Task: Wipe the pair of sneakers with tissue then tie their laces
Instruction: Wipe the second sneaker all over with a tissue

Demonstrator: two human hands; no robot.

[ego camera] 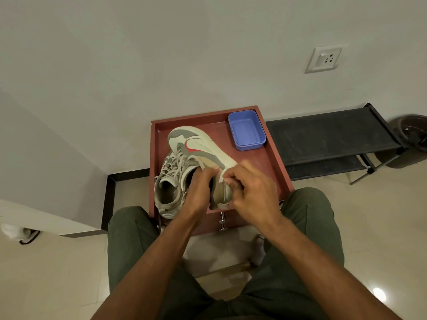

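White walls and pale floor tiles frame a red-brown raised-rim surface (272,162) carrying a blue plastic box (246,130) and two grey-white sneakers. Left hand (200,188) grips the tilted sneaker (203,146) at its collar, fingers curled inside. Right hand (249,188) pinches a white tissue (223,175) against that sneaker's heel side. Second sneaker (168,190) lies just beside, laces loose.

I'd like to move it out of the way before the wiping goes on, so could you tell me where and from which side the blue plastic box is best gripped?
Grip the blue plastic box by its rim, probably the long right-hand wall, coming from above: it is open-topped, looks empty, and that side lies farthest from the sneakers.
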